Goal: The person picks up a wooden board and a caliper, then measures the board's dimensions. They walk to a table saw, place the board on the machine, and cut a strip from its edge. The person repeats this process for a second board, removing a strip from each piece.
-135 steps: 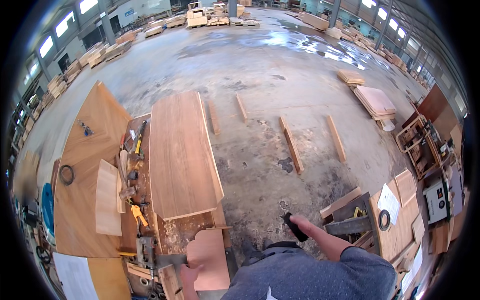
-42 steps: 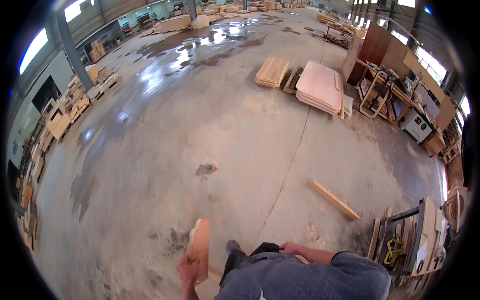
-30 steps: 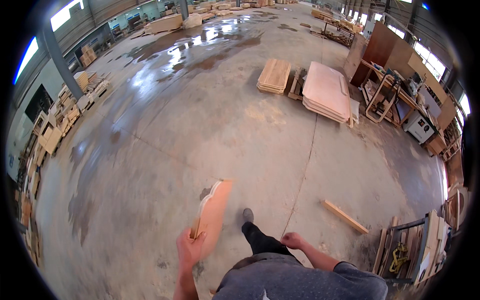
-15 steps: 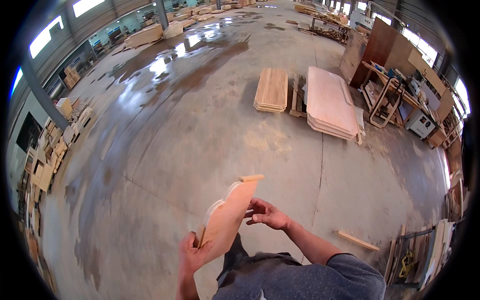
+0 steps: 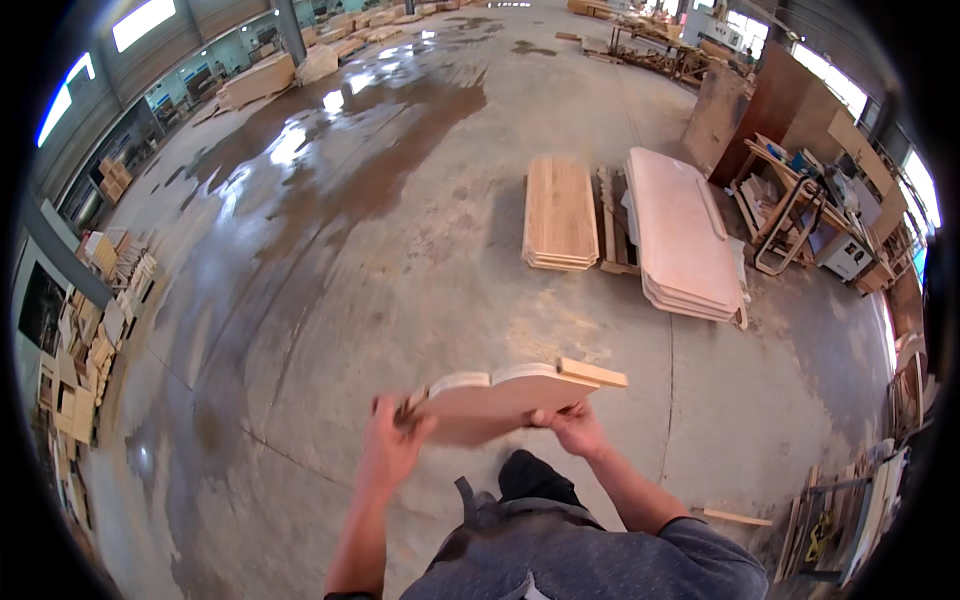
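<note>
A pinkish plywood panel [image 5: 490, 408] with a wavy, layered edge hangs in front of my body, its scalloped side facing away from me. My left hand [image 5: 393, 440] is closed around its left end, where a short wooden piece shows beside the fingers. At the right end, my right hand [image 5: 574, 428] grips the near lower edge, thumb on the board's face. A pale wooden strip [image 5: 592, 373] lies along the panel's far right corner and sticks out past it. The undersides of both the panel and my fingers are hidden.
Ahead on the concrete floor stand a stack of oak-coloured boards [image 5: 560, 215] and a stack of larger pink panels [image 5: 685, 235]. A cluttered workbench [image 5: 795, 200] is at the right. Wet patches [image 5: 340, 170] spread to the far left. A loose stick [image 5: 738, 517] lies near right.
The panel has swung from a steep tilt to nearly level across my front. My right hand, formerly open beside it, now grips its right end. My view has shifted slightly.
</note>
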A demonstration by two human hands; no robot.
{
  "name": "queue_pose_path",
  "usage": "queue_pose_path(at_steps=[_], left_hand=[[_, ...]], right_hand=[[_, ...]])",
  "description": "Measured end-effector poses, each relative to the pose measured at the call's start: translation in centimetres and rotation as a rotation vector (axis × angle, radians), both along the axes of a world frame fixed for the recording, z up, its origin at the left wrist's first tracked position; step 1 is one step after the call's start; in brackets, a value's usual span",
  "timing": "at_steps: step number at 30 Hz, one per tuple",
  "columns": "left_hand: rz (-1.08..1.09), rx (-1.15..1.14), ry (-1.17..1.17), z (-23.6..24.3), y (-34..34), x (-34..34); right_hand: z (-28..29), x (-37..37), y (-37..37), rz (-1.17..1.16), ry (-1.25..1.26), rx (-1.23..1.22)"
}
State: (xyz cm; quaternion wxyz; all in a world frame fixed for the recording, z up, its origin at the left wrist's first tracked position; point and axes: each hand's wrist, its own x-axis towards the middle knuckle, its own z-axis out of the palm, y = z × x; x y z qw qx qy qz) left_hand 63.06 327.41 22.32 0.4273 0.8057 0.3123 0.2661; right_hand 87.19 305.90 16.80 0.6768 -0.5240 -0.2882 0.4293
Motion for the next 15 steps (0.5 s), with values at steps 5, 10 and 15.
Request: queue_pose_path(at_steps=[5, 10, 15], left_hand=[[0.210, -0.732, -0.294, -3.5, 11.9, 14.5], [-0.145, -1.555, -0.672, -0.9, 23.8, 27.2], [-0.249, -1.527, -0.716, 0.1, 38.1, 34.8]], right_hand=[[-1.6, 10.5, 13.2, -0.260, -0.115, 0.274], [3.3, 22.2, 26.5, -0.148, -0.785, 0.309], [6.2, 31.9, 39.7, -0.069, -1.111, 0.333]])
